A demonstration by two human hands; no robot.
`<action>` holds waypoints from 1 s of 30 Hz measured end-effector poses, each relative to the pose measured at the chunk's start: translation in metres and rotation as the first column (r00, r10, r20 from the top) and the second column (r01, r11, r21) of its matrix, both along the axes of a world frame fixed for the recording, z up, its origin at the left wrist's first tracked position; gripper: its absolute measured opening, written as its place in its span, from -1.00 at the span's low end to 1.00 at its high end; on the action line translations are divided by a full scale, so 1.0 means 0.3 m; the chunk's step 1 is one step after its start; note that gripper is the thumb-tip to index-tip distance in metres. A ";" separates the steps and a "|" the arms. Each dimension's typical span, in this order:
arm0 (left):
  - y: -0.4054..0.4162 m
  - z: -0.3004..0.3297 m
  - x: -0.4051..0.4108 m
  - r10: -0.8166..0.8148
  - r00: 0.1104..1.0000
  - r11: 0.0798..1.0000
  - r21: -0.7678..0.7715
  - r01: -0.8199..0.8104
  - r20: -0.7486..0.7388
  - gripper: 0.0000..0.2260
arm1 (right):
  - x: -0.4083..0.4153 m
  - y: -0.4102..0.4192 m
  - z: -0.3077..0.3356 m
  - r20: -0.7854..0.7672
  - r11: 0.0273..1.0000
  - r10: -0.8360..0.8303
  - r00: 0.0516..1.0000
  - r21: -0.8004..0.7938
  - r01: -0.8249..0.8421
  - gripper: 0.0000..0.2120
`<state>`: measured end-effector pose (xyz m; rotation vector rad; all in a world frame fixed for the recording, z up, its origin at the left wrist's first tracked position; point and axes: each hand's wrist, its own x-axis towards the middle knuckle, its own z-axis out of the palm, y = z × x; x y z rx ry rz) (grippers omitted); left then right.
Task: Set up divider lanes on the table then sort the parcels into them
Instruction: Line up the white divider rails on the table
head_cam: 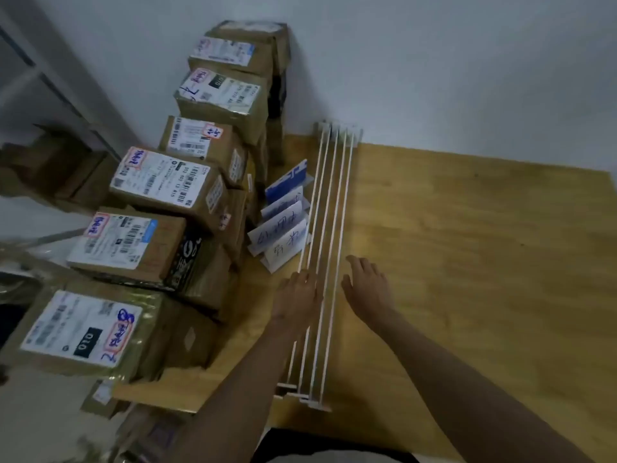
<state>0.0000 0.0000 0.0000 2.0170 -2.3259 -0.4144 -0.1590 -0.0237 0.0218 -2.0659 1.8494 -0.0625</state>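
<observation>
My left hand (298, 294) lies on the bundle of white divider rods (329, 228), fingers straight and resting flat over the leftmost rods near their middle, not curled around any of them. My right hand (365, 287) is just to the right of the bundle, palm down, fingers spread and relaxed, holding nothing; I cannot tell whether it touches the worktop (484, 262) or hangs just above it.

The rods lie side by side, close together, running from the near edge of the wooden worktop to the far edge by the wall. Small white feet show at both ends of the bundle, near and far.

Just left of the rods, toward the far half, stand several folded paper label cards (283, 228) with handwriting on them, packed one behind another; the farthest one is blue and white.

Further left the parcels (160, 185) are piled in a row from near to far, brown cardboard boxes with white shipping labels and handwritten pink-edged stickers on top. The farthest stack rises highest, against the wall. The nearest parcel (83, 332) has a black "010" tag on its label. To the right of the rods the worktop is bare wood.
</observation>
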 end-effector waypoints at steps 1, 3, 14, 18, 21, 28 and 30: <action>-0.001 -0.009 -0.004 -0.025 0.999 0.999 0.022 0.024 0.035 -0.74 | 0.007 0.006 -0.010 0.017 0.999 -0.015 1.000 0.044 0.015 -0.57; 0.001 -0.039 -0.009 -0.064 0.997 0.998 0.032 0.063 0.035 -0.75 | 0.023 0.022 -0.042 0.052 0.993 -0.029 0.998 0.113 0.023 -0.59; -0.010 -0.066 -0.086 0.030 0.991 0.947 0.315 -0.069 0.127 -0.73 | 0.096 0.056 -0.126 0.137 0.851 -0.312 0.940 0.479 0.213 -0.64; 0.012 -0.045 -0.110 0.114 0.988 0.926 0.350 -0.143 0.103 -0.80 | 0.103 0.057 -0.139 0.126 0.825 -0.328 0.936 0.522 0.218 -0.70; 0.024 -0.020 -0.127 0.133 0.989 0.920 0.363 -0.148 0.066 -0.83 | 0.113 0.062 -0.138 0.133 0.824 -0.335 0.933 0.521 0.222 -0.71; 0.030 -0.022 -0.123 0.238 0.971 0.904 0.368 -0.217 -0.013 -0.85 | 0.140 0.055 -0.132 0.155 0.811 -0.417 0.896 0.508 0.290 -0.78; 0.030 -0.033 -0.120 0.257 0.966 0.901 0.367 -0.230 -0.026 -0.85 | 0.139 0.057 -0.121 0.151 0.812 -0.429 0.891 0.496 0.307 -0.73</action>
